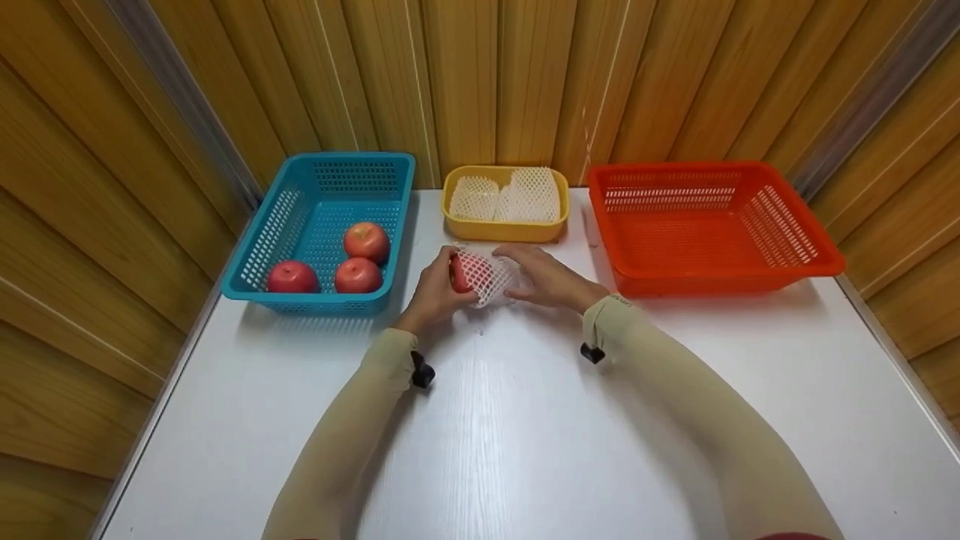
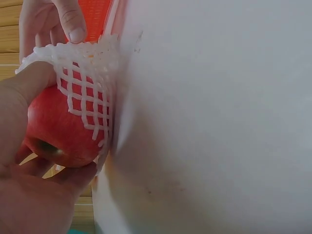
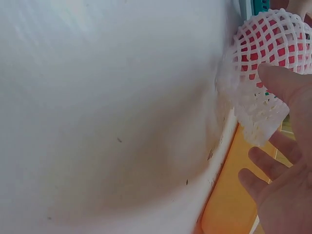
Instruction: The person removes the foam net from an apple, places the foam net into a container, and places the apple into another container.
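Above the table, my left hand (image 1: 436, 291) grips a red apple (image 2: 58, 124), its thumb and fingers curled round the fruit. A white foam net sleeve (image 1: 491, 279) covers part of the apple, and its loose end points toward my right hand (image 1: 550, 277). In the right wrist view, the right thumb (image 3: 282, 80) lies against the net while the other fingers are spread loosely apart from it. Red skin shows through the mesh. The apple's bare end with its dark hollow faces the left palm in the left wrist view.
At the left, a blue basket (image 1: 232, 283) holds 3 apples (image 1: 358, 276). A small yellow basket (image 1: 502, 231) with white foam nets (image 1: 534, 195) stands behind the hands. To the right is a red-orange basket (image 1: 716, 283). Wood-patterned walls (image 1: 495, 82) border the white table (image 1: 480, 450).
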A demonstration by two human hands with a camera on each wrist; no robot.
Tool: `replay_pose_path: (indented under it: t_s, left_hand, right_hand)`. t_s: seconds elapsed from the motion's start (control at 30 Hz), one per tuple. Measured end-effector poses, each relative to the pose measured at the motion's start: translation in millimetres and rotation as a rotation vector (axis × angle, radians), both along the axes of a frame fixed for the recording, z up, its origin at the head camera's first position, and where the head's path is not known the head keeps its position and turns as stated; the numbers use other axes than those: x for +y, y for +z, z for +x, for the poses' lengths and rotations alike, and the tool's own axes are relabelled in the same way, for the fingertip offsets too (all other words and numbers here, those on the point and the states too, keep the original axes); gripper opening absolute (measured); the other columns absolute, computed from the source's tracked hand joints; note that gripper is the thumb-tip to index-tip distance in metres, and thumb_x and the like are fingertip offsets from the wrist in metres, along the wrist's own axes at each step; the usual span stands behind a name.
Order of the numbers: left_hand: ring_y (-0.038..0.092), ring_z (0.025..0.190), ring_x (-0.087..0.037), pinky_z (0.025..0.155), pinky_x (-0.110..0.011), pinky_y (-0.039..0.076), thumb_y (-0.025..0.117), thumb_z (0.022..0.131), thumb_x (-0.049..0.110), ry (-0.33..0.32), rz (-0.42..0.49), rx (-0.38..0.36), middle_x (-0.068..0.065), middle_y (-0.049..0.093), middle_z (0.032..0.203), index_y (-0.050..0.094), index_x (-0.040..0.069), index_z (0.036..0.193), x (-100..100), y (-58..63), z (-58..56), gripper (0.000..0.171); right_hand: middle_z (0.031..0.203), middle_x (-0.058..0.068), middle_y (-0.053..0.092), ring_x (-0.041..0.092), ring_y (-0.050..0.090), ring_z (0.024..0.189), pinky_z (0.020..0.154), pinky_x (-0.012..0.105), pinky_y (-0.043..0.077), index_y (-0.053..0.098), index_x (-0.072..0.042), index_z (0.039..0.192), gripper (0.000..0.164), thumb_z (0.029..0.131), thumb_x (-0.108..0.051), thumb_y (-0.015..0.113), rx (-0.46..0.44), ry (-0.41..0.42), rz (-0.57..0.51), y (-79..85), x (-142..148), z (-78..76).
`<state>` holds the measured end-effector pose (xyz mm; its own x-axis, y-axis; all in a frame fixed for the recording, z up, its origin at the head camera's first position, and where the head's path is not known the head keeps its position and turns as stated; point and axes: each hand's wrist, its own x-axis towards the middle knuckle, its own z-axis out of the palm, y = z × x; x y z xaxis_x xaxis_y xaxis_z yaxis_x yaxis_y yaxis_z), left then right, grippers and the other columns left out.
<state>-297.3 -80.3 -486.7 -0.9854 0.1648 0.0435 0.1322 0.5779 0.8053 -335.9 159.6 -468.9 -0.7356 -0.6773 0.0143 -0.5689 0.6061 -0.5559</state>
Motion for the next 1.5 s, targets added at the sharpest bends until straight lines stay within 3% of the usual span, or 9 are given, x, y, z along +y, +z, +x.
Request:
replay_pose_path:
  t_s: [0.2, 0.37, 0.6, 0.8, 1.1, 1.33, 1.5]
  left_hand:
    - [0.054, 0.126, -0.024, 0.115, -0.038, 0.04, 0.088, 0.08, 0.01, 0.001, 0.024, -0.001, -0.013, 0.056, 0.141, 0.039, 0.007, 0.14, -0.9, -0.2, 1.4, 0.077]
    - [0.054, 0.125, -0.025, 0.115, -0.038, 0.04, 0.088, 0.078, 0.009, -0.002, 0.028, 0.023, -0.016, 0.056, 0.14, 0.039, 0.005, 0.138, -2.1, -1.1, 2.4, 0.077]
    - [0.055, 0.123, -0.026, 0.113, -0.039, 0.042, 0.089, 0.078, 0.011, -0.008, 0.052, 0.039, -0.017, 0.057, 0.14, 0.04, 0.004, 0.137, -5.6, -3.5, 5.1, 0.077]
    - [0.052, 0.126, -0.024, 0.115, -0.038, 0.041, 0.089, 0.08, 0.015, 0.015, 0.059, -0.009, -0.015, 0.054, 0.143, 0.039, 0.006, 0.142, -8.3, -2.8, 8.2, 0.08]
    - [0.049, 0.133, -0.027, 0.114, -0.04, 0.042, 0.087, 0.084, 0.022, 0.045, 0.063, 0.042, -0.013, 0.05, 0.15, 0.041, 0.004, 0.152, -16.3, -6.2, 15.4, 0.084]
    - [0.047, 0.133, -0.028, 0.111, -0.044, 0.045, 0.088, 0.083, 0.031, 0.08, 0.052, 0.074, -0.011, 0.051, 0.147, 0.044, 0.009, 0.15, -22.7, -8.9, 19.4, 0.083]
    - [0.046, 0.132, -0.026, 0.105, -0.046, 0.051, 0.089, 0.081, 0.03, 0.104, 0.049, 0.058, -0.008, 0.051, 0.144, 0.043, 0.014, 0.148, -27.5, -8.6, 22.0, 0.083]
  right_hand:
    - [0.151, 0.004, 0.05, 0.026, 0.04, 0.144, 0.122, 0.047, 0.029, 0.048, -0.016, 0.149, 0.063, 0.094, -0.022, 0.078, 0.016, 0.0, 0.008, 0.0, -1.6, -0.6]
    - [0.14, 0.006, 0.059, 0.029, 0.047, 0.138, 0.119, 0.048, 0.032, 0.058, -0.014, 0.136, 0.043, 0.097, -0.02, 0.073, 0.034, -0.007, 0.016, -1.6, -4.5, -1.6]
    - [0.12, 0.01, 0.069, 0.03, 0.061, 0.116, 0.109, 0.046, 0.044, 0.067, -0.007, 0.122, 0.021, 0.102, -0.014, 0.062, 0.162, 0.049, 0.001, -2.4, -5.0, -3.8]
    - [0.113, 0.011, 0.071, 0.029, 0.066, 0.105, 0.099, 0.044, 0.051, 0.068, -0.005, 0.118, 0.019, 0.101, -0.01, 0.062, 0.193, 0.048, -0.024, 0.5, -4.5, -6.5]
    - [0.113, 0.011, 0.072, 0.027, 0.067, 0.104, 0.1, 0.042, 0.053, 0.069, -0.004, 0.119, 0.02, 0.1, -0.009, 0.064, 0.191, 0.03, -0.032, 7.8, -2.6, -8.3]
    - [0.113, 0.013, 0.074, 0.029, 0.068, 0.103, 0.099, 0.044, 0.054, 0.07, -0.001, 0.117, 0.02, 0.098, -0.007, 0.065, 0.23, 0.032, -0.086, 14.2, -1.0, -10.7]
    - [0.111, 0.011, 0.074, 0.028, 0.068, 0.103, 0.099, 0.043, 0.054, 0.07, -0.004, 0.113, 0.018, 0.097, -0.008, 0.066, 0.202, 0.009, -0.065, 23.3, -1.5, -12.7]
